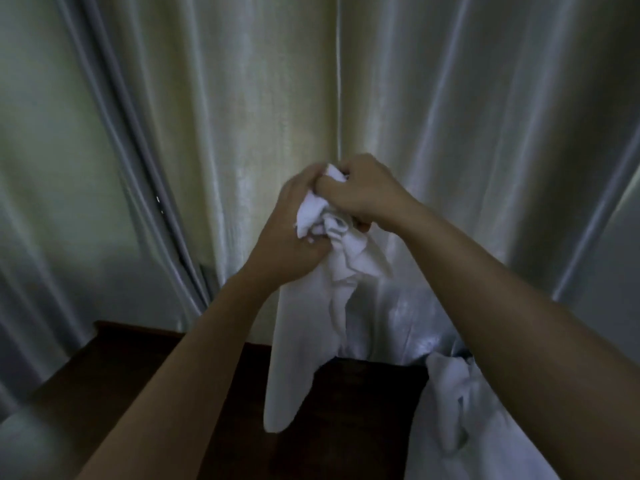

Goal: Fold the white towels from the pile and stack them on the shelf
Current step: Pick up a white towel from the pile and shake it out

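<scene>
**Ana:** Head view first: what is the cloth like?

**Ben:** One white towel [304, 341], soft and matte with a faint terry nap. Its top is crumpled into a tight knot of folds; below that it hangs in two long limp lobes, the left one longer and rounded at its end.

**Ana:** Who has it?

**Ben:** Both hands, raised in front of the curtain. The left hand [287, 230] has its fingers curled round the bunched top from the left side. The right hand [360, 192] closes on the same bunch from above and the right, knuckles up, with a small corner of cloth poking out between the two hands.

**Ana:** Any other towels?

**Ben:** A second heap of white cloth [453, 403] sits at the lower right, wrinkled and slumped, partly hidden under the right forearm. I cannot tell how many pieces are in it.

**Ana:** And behind?

**Ben:** A pale curtain [242, 116], glossy like satin, falling in broad vertical pleats; a darker grey fold runs down the left. Two panels meet along a thin seam just above the hands. Beneath lies a dark wooden surface [346, 427], smooth and nearly black; the hanging towel's lower end shows in front of it.
</scene>
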